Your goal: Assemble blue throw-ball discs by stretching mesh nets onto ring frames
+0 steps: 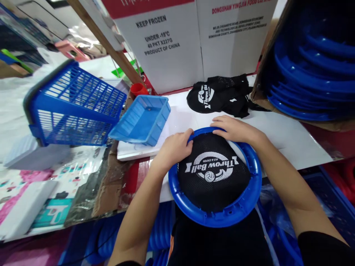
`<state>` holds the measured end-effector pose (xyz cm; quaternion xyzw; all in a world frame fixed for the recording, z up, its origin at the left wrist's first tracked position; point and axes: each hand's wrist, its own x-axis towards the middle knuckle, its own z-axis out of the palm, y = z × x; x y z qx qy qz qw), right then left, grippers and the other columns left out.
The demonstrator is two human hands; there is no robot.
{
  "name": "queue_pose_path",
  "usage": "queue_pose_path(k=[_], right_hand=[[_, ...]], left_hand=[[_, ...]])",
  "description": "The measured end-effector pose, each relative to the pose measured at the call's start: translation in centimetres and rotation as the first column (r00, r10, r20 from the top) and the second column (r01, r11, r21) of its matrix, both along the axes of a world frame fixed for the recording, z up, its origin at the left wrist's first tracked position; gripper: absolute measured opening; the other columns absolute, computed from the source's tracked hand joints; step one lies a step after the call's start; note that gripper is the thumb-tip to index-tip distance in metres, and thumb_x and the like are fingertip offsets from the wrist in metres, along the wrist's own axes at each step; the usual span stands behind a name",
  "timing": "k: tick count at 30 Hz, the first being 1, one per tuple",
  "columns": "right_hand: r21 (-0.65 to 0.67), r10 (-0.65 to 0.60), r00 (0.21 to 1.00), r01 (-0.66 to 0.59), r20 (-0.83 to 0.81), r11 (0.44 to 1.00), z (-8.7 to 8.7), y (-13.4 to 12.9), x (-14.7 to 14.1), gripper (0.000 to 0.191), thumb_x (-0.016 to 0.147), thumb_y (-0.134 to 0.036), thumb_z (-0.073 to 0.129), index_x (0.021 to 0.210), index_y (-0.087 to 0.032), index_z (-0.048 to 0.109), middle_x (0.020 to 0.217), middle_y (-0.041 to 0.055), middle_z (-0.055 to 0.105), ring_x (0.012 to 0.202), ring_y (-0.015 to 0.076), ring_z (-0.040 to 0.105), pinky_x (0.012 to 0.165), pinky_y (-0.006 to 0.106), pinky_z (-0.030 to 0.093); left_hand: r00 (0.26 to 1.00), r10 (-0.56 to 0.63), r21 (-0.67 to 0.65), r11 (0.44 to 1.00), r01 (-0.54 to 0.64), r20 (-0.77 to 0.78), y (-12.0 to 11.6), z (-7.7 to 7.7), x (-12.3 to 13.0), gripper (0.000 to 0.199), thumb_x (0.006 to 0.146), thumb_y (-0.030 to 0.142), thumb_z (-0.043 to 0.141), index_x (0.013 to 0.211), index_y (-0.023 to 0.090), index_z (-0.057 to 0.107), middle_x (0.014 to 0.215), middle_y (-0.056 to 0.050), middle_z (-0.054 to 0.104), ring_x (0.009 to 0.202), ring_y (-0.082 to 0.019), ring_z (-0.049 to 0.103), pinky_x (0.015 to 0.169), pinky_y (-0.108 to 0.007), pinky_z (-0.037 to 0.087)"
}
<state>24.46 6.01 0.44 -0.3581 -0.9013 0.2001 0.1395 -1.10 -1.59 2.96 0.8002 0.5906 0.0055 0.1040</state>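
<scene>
A blue plastic ring [215, 218] with black mesh fabric [213, 197] across its middle lies at the table's front edge, its near side close to my body. White "Throw Ball" print shows on the mesh, upside down to me. My left hand [177, 147] is closed on the ring's upper left rim, thumb toward the mesh. On the upper right rim, my right hand [233, 129] grips with its fingers pointing left across the far edge. At the right, between mesh and rim, a pale gap shows. Beyond the ring lie several black printed mesh pieces [222, 94].
A light blue tray [155, 127] and a tilted blue basket [80, 111] stand to the left. At the right, a cardboard box holds stacked blue rings [302, 81]. A large white carton [177, 62] closes off the back. More blue rings [161, 229] lie below the table.
</scene>
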Motion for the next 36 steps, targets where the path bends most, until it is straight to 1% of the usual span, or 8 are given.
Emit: queue_pose_path(k=[5, 9, 14, 18, 23, 29, 33, 36], right_hand=[[-0.028, 0.043, 0.998, -0.044, -0.054, 0.999, 1.1, -0.2, 0.5, 0.009, 0.094, -0.033, 0.071, 0.094, -0.025, 0.074, 0.125, 0.0108, 0.073, 0.124, 0.0333, 0.062, 0.113, 0.052, 0.048], [-0.122, 0.133, 0.990, -0.136, -0.037, 0.983, 1.4, -0.6, 0.3, 0.015, 0.088, -0.032, 0.079, 0.078, -0.023, 0.073, 0.140, 0.0115, 0.069, 0.135, 0.0355, 0.057, 0.118, 0.054, 0.044], [-0.189, 0.167, 0.986, -0.160, 0.020, 0.969, 0.9, -0.9, -0.3, 0.009, 0.091, -0.031, 0.075, 0.091, -0.025, 0.082, 0.159, 0.0090, 0.058, 0.153, 0.0370, 0.043, 0.129, 0.060, 0.031], [-0.302, 0.135, 0.991, -0.132, -0.011, 0.944, 1.1, -1.1, 0.3, 0.024, 0.093, -0.041, 0.073, 0.109, -0.027, 0.084, 0.166, 0.0085, 0.051, 0.160, 0.0395, 0.034, 0.132, 0.062, 0.027], [-0.412, 0.187, 0.980, -0.142, 0.070, 0.900, 2.3, -1.3, 1.2, 0.034, 0.091, -0.061, 0.073, 0.095, -0.030, 0.087, 0.171, 0.0008, 0.045, 0.164, 0.0419, 0.026, 0.134, 0.062, 0.024], [-0.406, 0.264, 0.957, -0.195, 0.122, 0.893, 2.1, -1.1, 1.7, 0.015, 0.079, -0.046, 0.088, 0.081, -0.031, 0.085, 0.174, -0.0060, 0.037, 0.166, 0.0446, 0.015, 0.132, 0.066, 0.024], [-0.385, 0.230, 0.965, -0.167, 0.125, 0.908, 2.2, -0.9, 2.3, 0.006, 0.080, -0.031, 0.084, 0.085, -0.028, 0.083, 0.176, -0.0054, 0.033, 0.168, 0.0398, 0.008, 0.133, 0.061, 0.023], [-0.327, 0.133, 0.986, -0.092, 0.104, 0.941, 2.2, -0.6, 2.4, 0.006, 0.083, -0.028, 0.079, 0.088, -0.026, 0.080, 0.178, -0.0011, 0.031, 0.168, 0.0372, 0.008, 0.135, 0.059, 0.017]], left_hand=[[0.999, -0.034, 0.052, 0.998, 0.034, 0.002, -0.1, -0.4, -0.8, 0.032, 0.104, 0.041, 0.051, 0.101, 0.023, 0.076, 0.076, -0.009, 0.073, 0.072, -0.027, 0.068, 0.068, -0.036, 0.046], [0.998, -0.038, 0.076, 0.996, 0.041, -0.043, -0.1, -0.4, -0.3, 0.040, 0.105, 0.049, 0.056, 0.089, 0.020, 0.078, 0.081, -0.012, 0.072, 0.078, -0.031, 0.070, 0.073, -0.039, 0.049], [0.975, -0.205, 0.190, 0.964, 0.185, 0.090, 0.3, -1.1, 0.2, 0.026, 0.104, 0.026, 0.058, 0.124, 0.018, 0.073, 0.119, -0.014, 0.072, 0.109, -0.031, 0.069, 0.093, -0.041, 0.055], [0.921, -0.344, 0.152, 0.935, 0.319, 0.184, 1.1, -2.6, 0.3, 0.034, 0.106, 0.014, 0.046, 0.129, 0.016, 0.070, 0.123, -0.014, 0.073, 0.112, -0.027, 0.070, 0.100, -0.042, 0.055], [0.959, -0.269, 0.121, 0.959, 0.257, 0.094, 1.2, -2.4, 0.9, 0.034, 0.106, 0.016, 0.044, 0.126, 0.015, 0.072, 0.112, -0.015, 0.075, 0.103, -0.029, 0.072, 0.094, -0.043, 0.056], [0.997, -0.077, 0.054, 0.996, 0.078, -0.015, 0.3, -0.5, -0.3, 0.033, 0.102, 0.017, 0.043, 0.112, 0.016, 0.074, 0.110, -0.015, 0.070, 0.084, -0.027, 0.071, 0.075, -0.038, 0.053], [0.980, -0.161, 0.000, 0.987, 0.162, 0.117, 0.5, -0.4, -2.6, 0.028, 0.102, 0.030, 0.052, 0.093, 0.019, 0.076, 0.095, -0.011, 0.071, 0.089, -0.026, 0.069, 0.080, -0.037, 0.052], [0.966, -0.182, -0.128, 0.970, 0.207, 0.185, 0.5, -0.3, -3.4, 0.038, 0.102, 0.040, 0.054, 0.074, 0.021, 0.072, 0.076, -0.007, 0.071, 0.072, -0.022, 0.064, 0.071, -0.034, 0.046]])
